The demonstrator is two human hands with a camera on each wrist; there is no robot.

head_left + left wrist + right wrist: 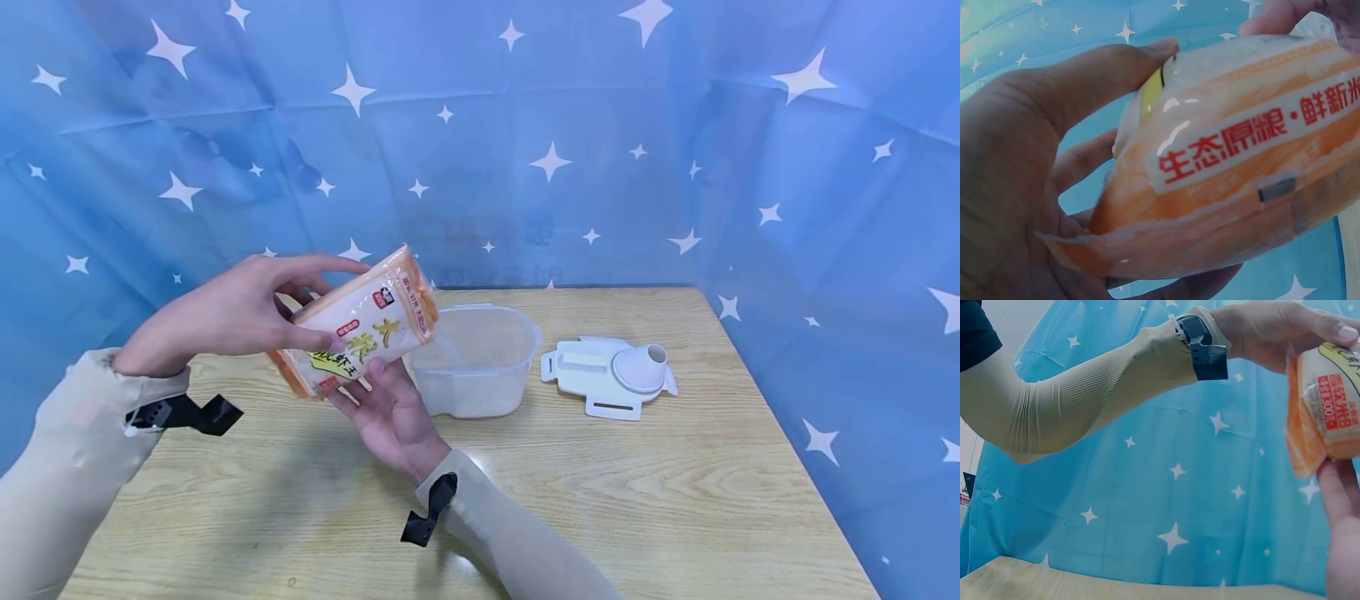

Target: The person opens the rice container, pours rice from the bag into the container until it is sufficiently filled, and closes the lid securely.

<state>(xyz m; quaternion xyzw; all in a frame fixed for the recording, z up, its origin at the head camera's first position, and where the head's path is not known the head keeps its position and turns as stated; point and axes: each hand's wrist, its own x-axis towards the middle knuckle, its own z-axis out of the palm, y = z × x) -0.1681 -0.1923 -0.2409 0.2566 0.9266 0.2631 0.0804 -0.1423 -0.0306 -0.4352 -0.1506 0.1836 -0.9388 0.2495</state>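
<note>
A plump packet of rice (pixel 360 333), white with orange ends and printed characters, is held tilted above the table. My left hand (pixel 228 312) grips its left part, thumb across the printed front and fingers over the top edge. From below, my right hand (pixel 393 417) holds the lower edge, its thumb on the front and fingers underneath. The left wrist view shows an orange end of the rice packet (pixel 1229 187) with red characters, beside the left thumb. Only part of the rice packet (pixel 1332 406) appears at the right wrist view's edge.
Behind the right hand, a clear plastic container (pixel 483 392) without a lid stands on the wooden table (pixel 675 500). Right of it lies a white lid (pixel 585 379) with a round spout-like piece. A blue star-patterned curtain (pixel 465 158) rises behind the table.
</note>
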